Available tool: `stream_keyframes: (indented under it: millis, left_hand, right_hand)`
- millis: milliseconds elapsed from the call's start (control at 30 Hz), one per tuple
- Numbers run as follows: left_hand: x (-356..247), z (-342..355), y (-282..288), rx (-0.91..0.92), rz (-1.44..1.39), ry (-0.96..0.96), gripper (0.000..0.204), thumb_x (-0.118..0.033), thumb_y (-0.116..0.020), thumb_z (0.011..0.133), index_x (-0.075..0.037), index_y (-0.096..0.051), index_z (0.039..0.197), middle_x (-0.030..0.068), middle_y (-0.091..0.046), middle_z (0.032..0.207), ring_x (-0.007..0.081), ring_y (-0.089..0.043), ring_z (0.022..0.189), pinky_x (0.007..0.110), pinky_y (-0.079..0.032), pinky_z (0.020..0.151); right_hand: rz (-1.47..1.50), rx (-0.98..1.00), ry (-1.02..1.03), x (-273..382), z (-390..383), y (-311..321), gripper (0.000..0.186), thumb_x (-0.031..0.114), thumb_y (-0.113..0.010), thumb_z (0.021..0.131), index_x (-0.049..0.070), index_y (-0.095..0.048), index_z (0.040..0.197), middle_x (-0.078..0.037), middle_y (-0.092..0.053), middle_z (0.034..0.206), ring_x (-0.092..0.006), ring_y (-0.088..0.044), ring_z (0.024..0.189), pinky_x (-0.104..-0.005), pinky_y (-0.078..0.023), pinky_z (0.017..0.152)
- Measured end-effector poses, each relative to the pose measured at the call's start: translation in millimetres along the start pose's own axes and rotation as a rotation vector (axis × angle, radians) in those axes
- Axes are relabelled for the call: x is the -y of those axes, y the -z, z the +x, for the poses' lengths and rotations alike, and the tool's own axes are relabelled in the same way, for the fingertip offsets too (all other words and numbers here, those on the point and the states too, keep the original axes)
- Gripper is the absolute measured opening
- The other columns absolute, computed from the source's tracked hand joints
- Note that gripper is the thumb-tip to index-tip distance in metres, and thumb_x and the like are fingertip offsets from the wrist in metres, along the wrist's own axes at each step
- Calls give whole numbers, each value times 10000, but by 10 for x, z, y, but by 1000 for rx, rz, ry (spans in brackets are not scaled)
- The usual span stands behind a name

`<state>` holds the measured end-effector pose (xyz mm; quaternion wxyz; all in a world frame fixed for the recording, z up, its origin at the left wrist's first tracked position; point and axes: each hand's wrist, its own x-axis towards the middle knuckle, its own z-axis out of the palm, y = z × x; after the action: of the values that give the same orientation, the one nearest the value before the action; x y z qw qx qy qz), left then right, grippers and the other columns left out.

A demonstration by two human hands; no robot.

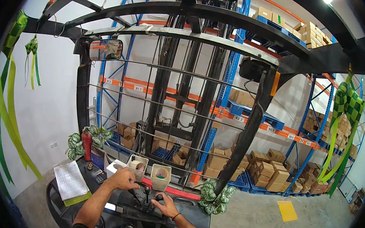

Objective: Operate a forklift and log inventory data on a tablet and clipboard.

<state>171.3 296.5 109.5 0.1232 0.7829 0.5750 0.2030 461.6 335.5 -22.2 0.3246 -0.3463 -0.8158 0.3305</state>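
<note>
I am at the controls of a forklift. My left hand [124,180] reaches across the dashboard, fingers curled down over the top of a black control lever [135,195]. My right hand [167,206], with a dark band at the wrist, is closed around a black lever knob [158,197]. Between the hands stands another lever with a red-and-black knob [147,189]. Just beyond my left hand is a cream mesh basket [140,174] holding a roll of tape [136,165]. A second mesh basket [160,183] sits to its right.
Ahead rises the black mast [163,92], behind horizontal guard bars. Blue-and-orange racking [230,87] holds cartons [266,173] on blue pallets. Papers on a clipboard [70,180], a calculator [100,176] and a red bottle-shaped object [86,145] lie left. Green ribbon ornaments [347,103] hang at the sides.
</note>
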Motion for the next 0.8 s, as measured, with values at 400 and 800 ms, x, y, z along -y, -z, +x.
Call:
stream_keyframes:
  millis: [400,800]
  left_hand:
    - [-4,-61,-102,-137,-9,-51,435,-425,-833,704,-92,-608,536,23,-714,801,317,-616,1062,531,-421,889]
    - [5,-96,-115,-173,24,-55,458,-441,-838,712,-89,-599,542,23,-746,876,312,-608,1088,488,-423,896]
  right_hand:
    - [78,-7,-16,35,-32,-4,404,470,-606,999,128,-582,1212,-113,-694,1058,-317,-639,1062,-467,-370,1051]
    - [21,-55,7,44,-4,-25,356,398,-604,1022,84,-603,1191,-132,-690,968,-295,-647,935,-406,-483,858]
